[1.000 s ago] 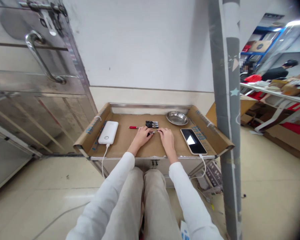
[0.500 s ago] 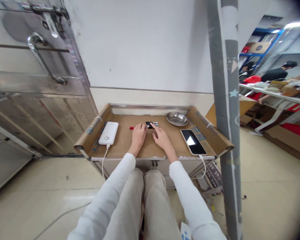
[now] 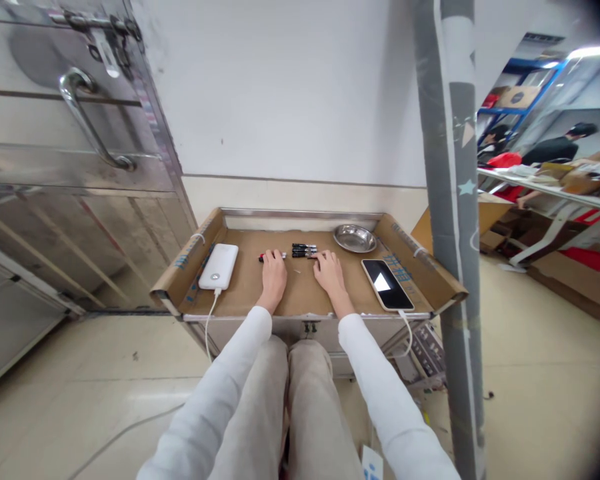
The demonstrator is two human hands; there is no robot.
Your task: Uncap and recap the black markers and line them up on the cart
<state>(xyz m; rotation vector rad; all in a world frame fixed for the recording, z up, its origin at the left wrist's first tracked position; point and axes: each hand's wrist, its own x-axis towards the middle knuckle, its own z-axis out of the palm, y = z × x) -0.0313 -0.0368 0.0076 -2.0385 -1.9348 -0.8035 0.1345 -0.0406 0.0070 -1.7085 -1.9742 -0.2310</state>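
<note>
My left hand (image 3: 274,272) rests on the cardboard-lined tray (image 3: 300,293), its fingers closed over a red pen (image 3: 263,257) that lies flat; the pen's ends show on either side of the fingertips. My right hand (image 3: 329,270) lies palm down with fingers spread and holds nothing. Its fingertips are just short of a small bundle of black pens (image 3: 304,250). A tiny pale piece (image 3: 297,271) lies on the cardboard between the two hands.
A white power bank (image 3: 219,267) with a cable lies at the left, a lit phone (image 3: 387,283) at the right, a steel dish (image 3: 355,238) at the back right. A grey pole (image 3: 453,220) stands at the right, a metal door (image 3: 70,133) at the left. People work far right.
Both hands left the middle of the tray, where they held a small item together. The left went to the red pen; the right reached to the black pens, then drew back a little.
</note>
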